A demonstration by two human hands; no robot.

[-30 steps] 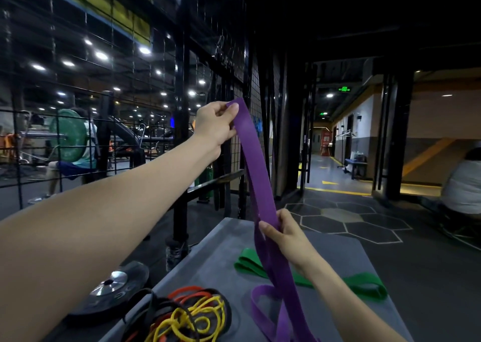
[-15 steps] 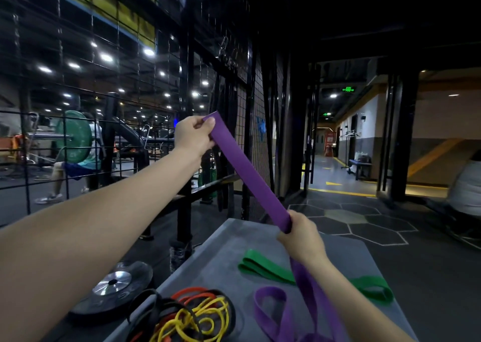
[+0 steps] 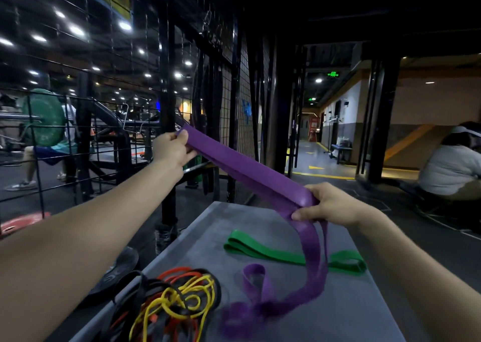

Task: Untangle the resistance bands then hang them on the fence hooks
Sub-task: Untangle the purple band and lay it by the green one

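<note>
Dim gym light falls on a grey worktop [image 3: 351, 313] that runs away from the camera beside a black wire fence [image 3: 166, 102]. Its far edge stops just short of the fence post, and its right edge drops to dark floor with open room out towards a lit corridor. Beyond that edge a seated person [image 3: 453, 170] is well apart from the worktop.

Above the worktop, a purple band [image 3: 250, 175] is stretched in a taut slope between two hands. The left hand [image 3: 171, 151], raised close to the fence, pinches the band's upper end between thumb and curled fingers. The right hand [image 3: 335, 206], over the worktop's far half, has its fingers curled round the band's lower part. From there the rest of the band hangs down and ends in a blurred loop lying on the worktop's middle.

A green band [image 3: 260, 250] lies flat on the worktop under the right hand, partly crossed by the hanging purple length. A tangle of yellow, red and black bands [image 3: 179, 305] sits at the worktop's near left corner. A weight plate [image 3: 117, 271] lies on the floor left of the worktop.

Compared with half a second ago, the left hand is lower and the band slopes less steeply, with the right hand further right.
</note>
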